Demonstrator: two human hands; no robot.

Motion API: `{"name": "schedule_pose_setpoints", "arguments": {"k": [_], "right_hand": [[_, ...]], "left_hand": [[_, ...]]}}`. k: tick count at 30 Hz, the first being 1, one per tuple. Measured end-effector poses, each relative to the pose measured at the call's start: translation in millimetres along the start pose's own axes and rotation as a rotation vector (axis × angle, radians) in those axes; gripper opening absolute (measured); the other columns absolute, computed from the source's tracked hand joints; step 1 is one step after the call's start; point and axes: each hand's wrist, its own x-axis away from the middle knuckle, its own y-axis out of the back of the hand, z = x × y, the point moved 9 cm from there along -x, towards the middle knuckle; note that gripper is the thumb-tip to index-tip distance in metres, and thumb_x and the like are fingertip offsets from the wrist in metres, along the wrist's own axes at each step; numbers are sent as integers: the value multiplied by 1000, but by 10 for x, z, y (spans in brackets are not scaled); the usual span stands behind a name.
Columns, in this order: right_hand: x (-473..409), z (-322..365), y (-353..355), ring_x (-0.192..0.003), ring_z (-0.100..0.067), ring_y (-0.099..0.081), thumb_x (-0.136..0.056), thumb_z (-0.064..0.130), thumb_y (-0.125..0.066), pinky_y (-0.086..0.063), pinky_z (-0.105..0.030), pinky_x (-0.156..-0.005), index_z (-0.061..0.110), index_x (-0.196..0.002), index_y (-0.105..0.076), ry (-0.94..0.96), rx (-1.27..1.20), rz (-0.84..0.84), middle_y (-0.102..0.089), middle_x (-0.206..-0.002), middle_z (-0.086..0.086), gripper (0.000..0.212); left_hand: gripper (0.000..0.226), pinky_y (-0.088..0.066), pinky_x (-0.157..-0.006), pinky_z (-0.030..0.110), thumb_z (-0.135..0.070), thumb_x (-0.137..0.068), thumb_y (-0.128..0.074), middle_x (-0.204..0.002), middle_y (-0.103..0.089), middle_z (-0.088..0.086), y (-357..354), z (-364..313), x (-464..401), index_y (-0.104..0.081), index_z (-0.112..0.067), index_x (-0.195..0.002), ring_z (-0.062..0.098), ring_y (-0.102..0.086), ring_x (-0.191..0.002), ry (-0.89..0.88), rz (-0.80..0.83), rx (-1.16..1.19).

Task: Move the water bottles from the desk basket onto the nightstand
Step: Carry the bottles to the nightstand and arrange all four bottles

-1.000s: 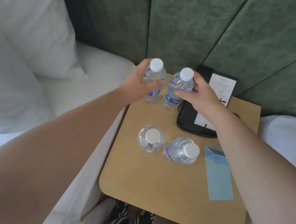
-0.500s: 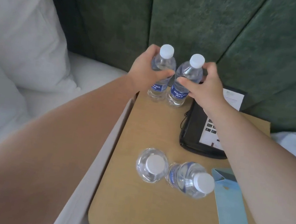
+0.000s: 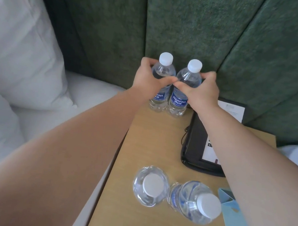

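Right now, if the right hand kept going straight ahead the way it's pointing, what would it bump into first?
Probably the green padded wall behind the nightstand. The right hand already grips its bottle, so the bottle would likely touch first; depth is unclear.

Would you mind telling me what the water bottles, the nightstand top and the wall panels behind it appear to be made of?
Water bottles: clear, glossy plastic by the look; light shines through them, with ribbed bases and white caps.
Nightstand top: probably wood or wood-look laminate, matte tan with faint straight grain.
Wall panels: seemingly upholstered green fabric, velvety and mottled, with padded seams between them.
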Motion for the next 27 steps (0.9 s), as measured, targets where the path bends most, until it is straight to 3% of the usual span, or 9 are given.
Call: {"name": "schedule_pose_setpoints", "arguments": {"k": [2, 5, 9, 13, 17, 20, 22, 24, 27], "right_hand": [[38, 28, -7, -92, -15, -55, -65, 43, -85, -41, -28, -75, 13, -116, -43, -15, 0, 8, -55, -107, 3, 72], [108, 37, -2, -101, -19, -57, -69, 45, -82, -41, -28, -77, 14, -126, -40, -40, 20, 43, -57, -114, 0, 77], [233, -50, 94, -125, -25, -50, -74, 44, -77, -40, -32, -91, 20, -147, -22, -78, 41, 138, -49, -140, -9, 94], [608, -129, 314, -128, -25, -48, -85, 33, -70, -41, -36, -100, 25, -149, -23, -37, 107, 271, -43, -146, -10, 80], [1155, -340, 615, -123, -20, -51, -93, 2, -52, -39, -27, -94, 24, -145, -32, -79, 90, 419, -44, -145, -11, 60], [1600, -487, 848, -123, -12, -49, -88, -12, -37, -39, -23, -89, 36, -140, -35, -114, 18, 507, -41, -148, -5, 71], [1918, -557, 909, -131, -9, -41, -86, -9, -44, -40, -23, -89, 55, -131, -31, -122, 0, 628, -33, -153, 6, 79], [2212, -572, 901, -138, -5, -31, -83, 9, -68, -37, -25, -98, 67, -130, -23, -107, 35, 751, -23, -150, 21, 87], [2423, -509, 792, -140, 1, -23, -68, 39, -84, -28, -31, -113, 55, -144, -18, -56, 78, 777, -23, -151, 24, 102]], "left_hand": [[68, -42, -78, 14, -38, -70, -84, -110, -56, -10, -7, 3, 47, -41, -21, -121, 7, -57, -103, 7, -6, -6], [100, -40, -93, 23, -44, -73, -81, -141, -49, 3, -5, 38, 117, -24, -12, -148, 14, -49, -123, 85, 26, -22], [110, -35, -87, 13, -46, -70, -82, -151, -39, 0, 92, 77, 343, -16, -16, -153, 10, -44, -126, 171, 40, -21], [85, -42, -102, 29, -45, -77, -76, -149, -42, -1, 198, 170, 929, -34, -23, -147, 15, -44, -133, 308, 70, 67], [62, -43, -106, 41, -54, -84, -65, -133, -59, 1, 381, 60, 1667, -55, -19, -134, 16, -55, -122, 370, 129, 183], [50, -40, -108, 36, -27, -90, -65, -135, -57, 8, 471, -71, 2088, -51, -12, -135, 16, -52, -126, 284, 227, 175], [61, -35, -108, 32, -21, -83, -72, -139, -53, 6, 404, -79, 2341, -47, -15, -138, 12, -46, -130, 240, 342, 86], [83, -32, -110, 33, -37, -67, -81, -140, -49, -1, 301, -40, 2544, -43, -26, -140, 10, -42, -133, 219, 433, -12], [107, -38, -108, 37, -58, -47, -83, -135, -52, -5, 182, 60, 2650, -39, -36, -142, 14, -47, -126, 237, 425, -89]]}}
